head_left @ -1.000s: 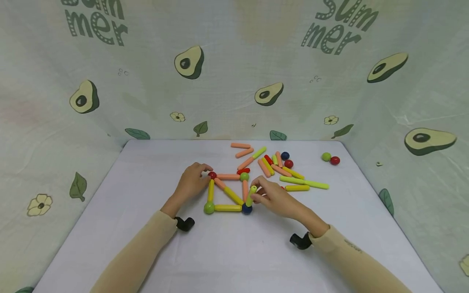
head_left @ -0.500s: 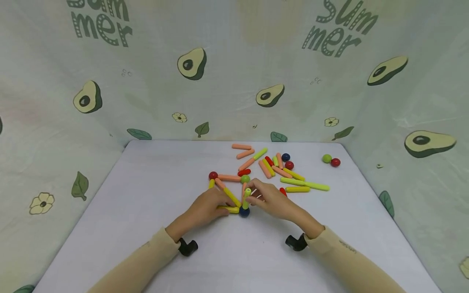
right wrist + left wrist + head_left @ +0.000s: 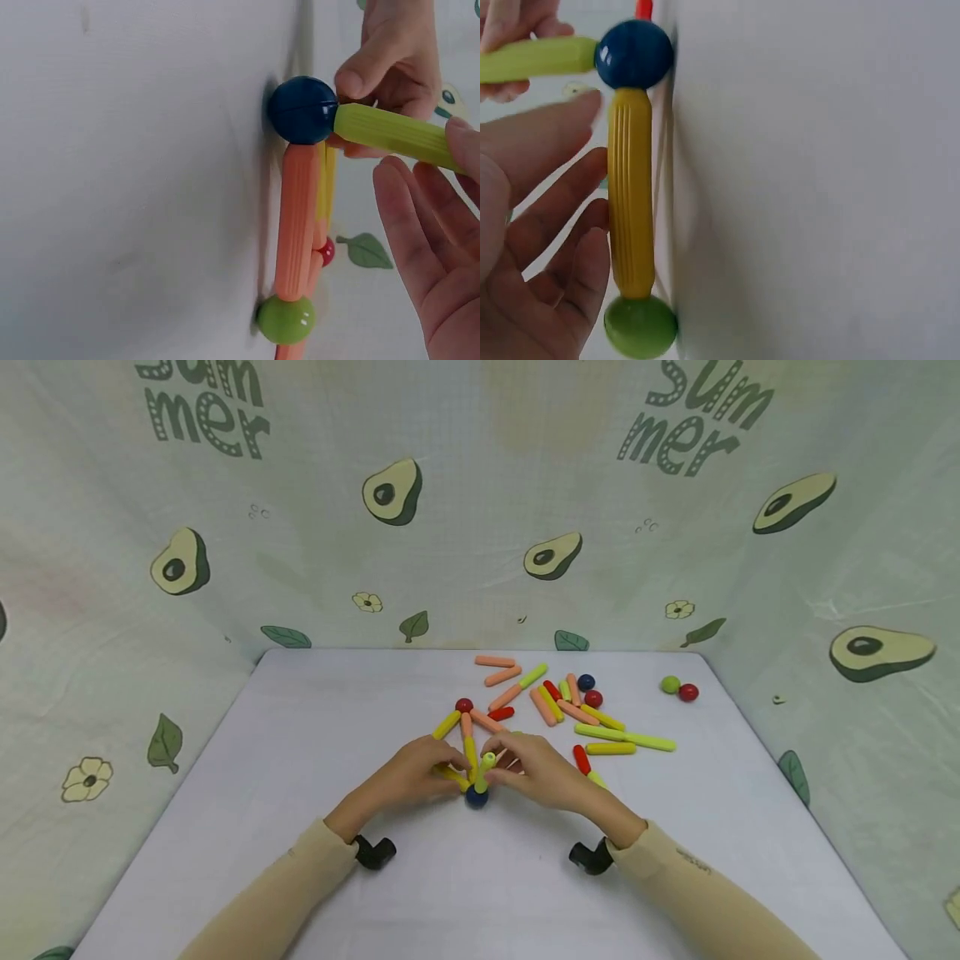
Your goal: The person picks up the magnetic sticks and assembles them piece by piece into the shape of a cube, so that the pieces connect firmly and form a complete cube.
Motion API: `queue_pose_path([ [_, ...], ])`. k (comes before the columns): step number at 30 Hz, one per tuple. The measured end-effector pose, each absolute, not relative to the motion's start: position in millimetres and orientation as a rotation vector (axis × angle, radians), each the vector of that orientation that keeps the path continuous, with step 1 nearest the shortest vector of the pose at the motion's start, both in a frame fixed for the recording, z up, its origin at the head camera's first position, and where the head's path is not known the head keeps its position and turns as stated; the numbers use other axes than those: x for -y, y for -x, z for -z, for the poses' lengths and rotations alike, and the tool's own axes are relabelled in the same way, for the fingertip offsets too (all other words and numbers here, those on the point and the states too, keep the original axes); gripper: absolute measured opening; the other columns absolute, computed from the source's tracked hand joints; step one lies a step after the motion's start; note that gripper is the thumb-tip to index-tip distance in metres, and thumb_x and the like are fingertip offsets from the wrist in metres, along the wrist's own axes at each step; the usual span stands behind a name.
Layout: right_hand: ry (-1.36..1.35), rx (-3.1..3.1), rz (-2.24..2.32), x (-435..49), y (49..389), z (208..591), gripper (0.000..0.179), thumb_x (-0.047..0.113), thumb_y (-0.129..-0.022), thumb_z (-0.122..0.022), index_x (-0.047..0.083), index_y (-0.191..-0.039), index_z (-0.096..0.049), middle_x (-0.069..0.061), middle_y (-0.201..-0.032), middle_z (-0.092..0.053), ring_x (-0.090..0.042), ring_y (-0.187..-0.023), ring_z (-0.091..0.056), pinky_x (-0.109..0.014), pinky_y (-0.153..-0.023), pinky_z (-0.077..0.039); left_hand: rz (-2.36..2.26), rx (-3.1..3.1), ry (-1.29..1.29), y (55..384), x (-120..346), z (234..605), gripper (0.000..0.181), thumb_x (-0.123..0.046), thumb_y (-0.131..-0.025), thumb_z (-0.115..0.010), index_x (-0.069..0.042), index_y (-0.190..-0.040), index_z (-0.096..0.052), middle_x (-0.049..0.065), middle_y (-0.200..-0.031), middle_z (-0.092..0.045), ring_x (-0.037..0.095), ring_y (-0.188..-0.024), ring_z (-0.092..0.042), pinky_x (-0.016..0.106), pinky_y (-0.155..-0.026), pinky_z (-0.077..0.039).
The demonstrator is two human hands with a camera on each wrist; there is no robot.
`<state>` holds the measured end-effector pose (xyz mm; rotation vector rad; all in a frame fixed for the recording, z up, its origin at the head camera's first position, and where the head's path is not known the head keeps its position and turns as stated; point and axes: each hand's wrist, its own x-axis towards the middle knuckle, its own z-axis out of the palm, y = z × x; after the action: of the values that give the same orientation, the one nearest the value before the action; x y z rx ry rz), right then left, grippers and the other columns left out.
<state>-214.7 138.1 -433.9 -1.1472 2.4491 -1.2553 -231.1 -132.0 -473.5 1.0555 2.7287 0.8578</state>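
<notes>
Currently: right hand (image 3: 536, 768), thumb and fingers pinching one lime rod (image 3: 397, 135), its end on a blue ball (image 3: 302, 110).
Left hand (image 3: 412, 774), fingers spread, tips at a yellow rod (image 3: 631, 195) running from blue ball to green ball (image 3: 640, 327); one coral rod (image 3: 297, 221), also joined to blue ball; red ball (image 3: 464, 705), far corner; further rods (image 3: 610, 748) beyond, on pale tabletop (image 3: 480, 893).

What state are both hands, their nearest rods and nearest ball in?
Right hand: pinching the ribbed lime plastic rod
Left hand: beside the ribbed yellow plastic rod, grip unclear
Lime rod: standing, slightly tilted
Yellow rod: lying roughly level
Glossy dark blue ball: touching both rods
</notes>
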Motion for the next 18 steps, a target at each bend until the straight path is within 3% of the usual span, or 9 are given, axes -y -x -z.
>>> queue_pose_path([
  [7,1.163,-2.501,1.275,-140.5,215.7,434.9,0.035,0.015,-0.098,-0.078,0.004,-0.129,-0.068,0.0,-0.115,-0.074,-0.018,-0.098,-0.074,-0.027,-0.085,-0.061,-1.204,-2.596,-0.908,216.5,115.0,472.5,0.025,-0.03,-0.094,-0.084,-0.019,-0.115,-0.079,-0.014,-0.104,-0.075,0.006,-0.093,-0.069,0.026,-0.083,-0.059],
  [13,1.144,-2.523,1.214,-154.2,219.4,430.6,0.046,0.011,-0.096,-0.08,0.008,-0.139,-0.065,-0.004,-0.118,-0.073,-0.021,-0.103,-0.073,-0.035,-0.088,-0.063,-1.24,-2.603,-0.841,208.1,106.8,473.9,0.019,-0.028,-0.095,-0.084,-0.021,-0.111,-0.077,-0.016,-0.097,-0.074,0.003,-0.091,-0.069,0.025,-0.082,-0.059],
  [18,1.075,-2.696,1.139,-188.4,238.5,417.2,0.045,0.009,-0.097,-0.079,0.009,-0.14,-0.065,-0.01,-0.121,-0.074,-0.022,-0.104,-0.073,-0.038,-0.089,-0.063,-1.193,-2.629,-0.794,206.2,105.7,474.3,0.021,-0.029,-0.095,-0.083,-0.023,-0.112,-0.075,-0.017,-0.098,-0.073,0.002,-0.093,-0.068,0.024,-0.085,-0.059],
])
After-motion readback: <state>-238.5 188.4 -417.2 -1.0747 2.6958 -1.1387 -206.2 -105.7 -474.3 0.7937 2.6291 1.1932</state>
